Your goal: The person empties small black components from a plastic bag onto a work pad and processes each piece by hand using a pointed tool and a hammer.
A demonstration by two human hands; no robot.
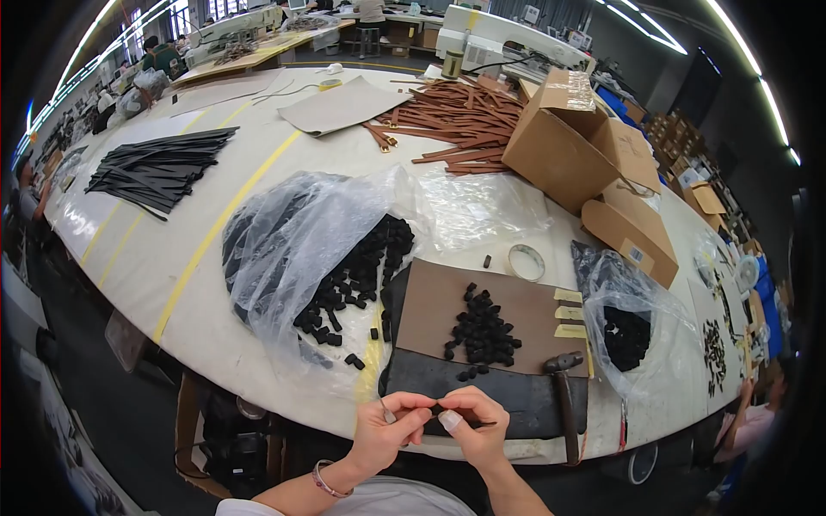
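At the table's near edge, my left hand (389,432) and my right hand (476,430) meet with fingertips pinched on a small black piece (435,410), mostly covered by the fingers. A slim metal tool (388,414) pokes out from my left palm; its kind is unclear. Just beyond my hands lies a black mat (482,397) with a brown board (426,314) on it. Small black loop-like pieces (483,331) are heaped on the board. To the right, a hammer (565,391) rests with its handle toward me.
An open plastic bag (297,232) spills more black pieces at left; a smaller bag (641,301) sits at right. Farther off are a tape roll (527,262), cardboard boxes (559,142), brown straps (465,112) and black straps (163,168). Another person's arm (736,421) shows at far right.
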